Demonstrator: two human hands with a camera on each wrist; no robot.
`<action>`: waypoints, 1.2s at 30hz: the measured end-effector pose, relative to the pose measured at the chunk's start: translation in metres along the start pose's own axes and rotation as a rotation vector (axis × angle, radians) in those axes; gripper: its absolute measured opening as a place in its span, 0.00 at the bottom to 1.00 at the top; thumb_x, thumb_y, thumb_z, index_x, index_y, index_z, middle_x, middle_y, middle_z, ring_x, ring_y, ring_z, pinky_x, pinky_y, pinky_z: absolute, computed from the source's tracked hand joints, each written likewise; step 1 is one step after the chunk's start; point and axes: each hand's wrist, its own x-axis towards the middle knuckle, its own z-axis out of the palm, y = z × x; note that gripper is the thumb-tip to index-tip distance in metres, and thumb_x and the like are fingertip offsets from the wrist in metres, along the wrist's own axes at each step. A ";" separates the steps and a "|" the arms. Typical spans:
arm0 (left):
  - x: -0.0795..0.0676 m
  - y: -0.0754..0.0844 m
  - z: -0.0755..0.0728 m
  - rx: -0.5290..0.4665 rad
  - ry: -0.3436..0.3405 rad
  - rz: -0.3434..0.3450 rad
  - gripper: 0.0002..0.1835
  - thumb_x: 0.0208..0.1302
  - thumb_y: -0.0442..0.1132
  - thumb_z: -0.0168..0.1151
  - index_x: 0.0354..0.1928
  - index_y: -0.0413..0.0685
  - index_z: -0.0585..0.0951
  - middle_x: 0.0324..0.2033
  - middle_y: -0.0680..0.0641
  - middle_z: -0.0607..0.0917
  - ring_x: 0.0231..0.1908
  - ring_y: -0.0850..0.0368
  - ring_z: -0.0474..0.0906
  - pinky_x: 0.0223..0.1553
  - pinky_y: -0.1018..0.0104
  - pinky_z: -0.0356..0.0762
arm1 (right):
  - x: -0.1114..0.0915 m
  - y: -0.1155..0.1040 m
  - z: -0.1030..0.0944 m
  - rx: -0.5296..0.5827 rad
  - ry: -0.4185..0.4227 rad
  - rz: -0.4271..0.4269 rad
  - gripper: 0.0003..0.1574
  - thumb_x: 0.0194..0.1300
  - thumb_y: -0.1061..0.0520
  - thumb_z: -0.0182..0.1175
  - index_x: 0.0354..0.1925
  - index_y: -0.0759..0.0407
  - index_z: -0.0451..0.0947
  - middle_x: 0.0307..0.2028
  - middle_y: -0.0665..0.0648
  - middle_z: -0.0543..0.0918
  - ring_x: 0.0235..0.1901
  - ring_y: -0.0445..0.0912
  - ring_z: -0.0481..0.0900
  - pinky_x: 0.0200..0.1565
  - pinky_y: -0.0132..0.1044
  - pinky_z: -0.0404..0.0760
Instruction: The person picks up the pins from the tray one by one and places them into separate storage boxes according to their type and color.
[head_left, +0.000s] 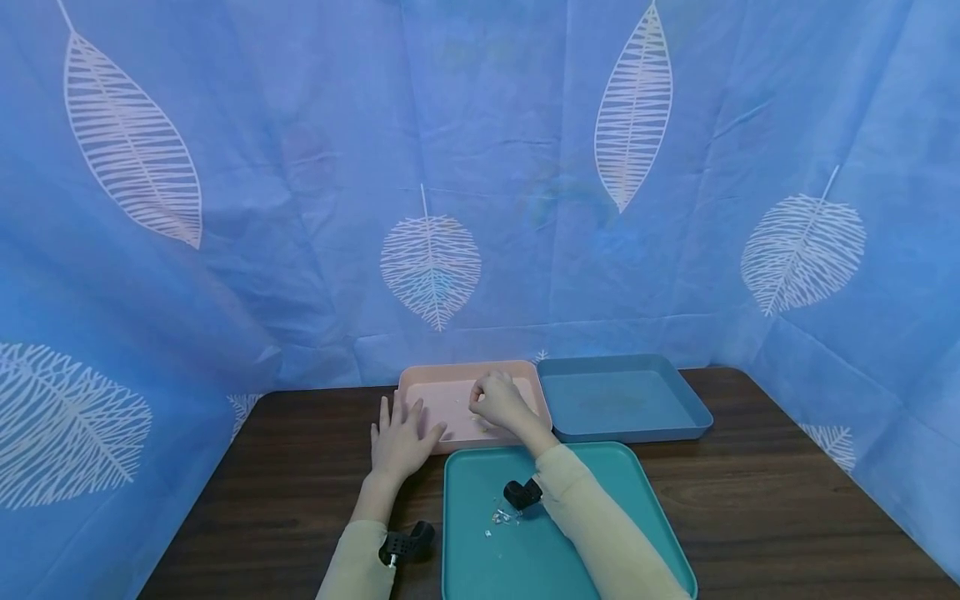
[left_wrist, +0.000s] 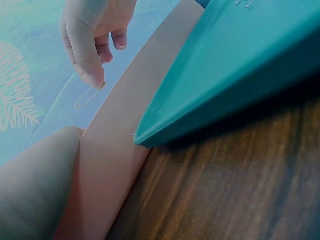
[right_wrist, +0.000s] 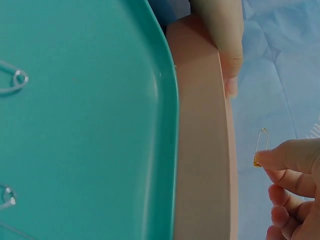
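Head view: left hand [head_left: 400, 437] lies flat, fingers straight, on the near-left edge of the pink tray [head_left: 442, 379]. Right hand [head_left: 498, 402] hovers over that tray with fingers curled. Blue tray [head_left: 622, 400] sits just right of the pink one, teal tray [head_left: 600, 500] in front; a few loose pins [head_left: 504, 517] lie in the teal tray.

Left wrist view: right hand's thumb and forefinger pinch a safety pin [left_wrist: 89, 96] above the pink tray.

Right wrist view: same pin hangs upward from the pinch; left hand's fingertip [right_wrist: 230, 75] rests on the pink rim.
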 end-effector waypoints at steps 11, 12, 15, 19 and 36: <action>0.000 0.002 0.000 -0.015 -0.006 -0.007 0.41 0.64 0.68 0.51 0.73 0.54 0.64 0.77 0.37 0.47 0.77 0.36 0.35 0.68 0.27 0.46 | 0.001 -0.001 0.002 0.010 0.003 0.020 0.13 0.59 0.62 0.64 0.20 0.53 0.79 0.45 0.59 0.79 0.51 0.56 0.71 0.51 0.52 0.74; 0.000 0.002 0.000 -0.017 -0.003 -0.004 0.41 0.64 0.68 0.51 0.73 0.53 0.64 0.77 0.37 0.47 0.76 0.35 0.36 0.68 0.27 0.46 | 0.001 -0.001 0.002 0.009 0.004 0.017 0.12 0.59 0.62 0.64 0.20 0.53 0.79 0.45 0.59 0.79 0.51 0.56 0.71 0.51 0.52 0.74; -0.001 0.002 -0.001 -0.015 -0.001 -0.007 0.41 0.64 0.68 0.52 0.73 0.53 0.65 0.77 0.37 0.47 0.76 0.35 0.36 0.68 0.27 0.46 | 0.000 -0.001 0.002 0.004 0.013 0.004 0.12 0.59 0.62 0.64 0.19 0.53 0.79 0.43 0.58 0.80 0.51 0.56 0.72 0.52 0.53 0.74; -0.001 0.003 -0.001 -0.010 -0.005 -0.010 0.41 0.64 0.68 0.52 0.73 0.53 0.64 0.77 0.37 0.47 0.76 0.35 0.36 0.68 0.27 0.46 | -0.002 -0.001 0.001 0.000 0.017 -0.005 0.13 0.59 0.62 0.64 0.19 0.53 0.80 0.42 0.58 0.80 0.52 0.56 0.72 0.54 0.54 0.73; -0.001 0.003 -0.001 -0.003 -0.010 -0.018 0.41 0.64 0.68 0.51 0.73 0.54 0.63 0.77 0.38 0.46 0.77 0.35 0.35 0.68 0.27 0.45 | -0.022 -0.007 -0.015 0.020 0.057 -0.067 0.12 0.59 0.61 0.65 0.21 0.52 0.77 0.38 0.56 0.76 0.48 0.55 0.71 0.52 0.54 0.72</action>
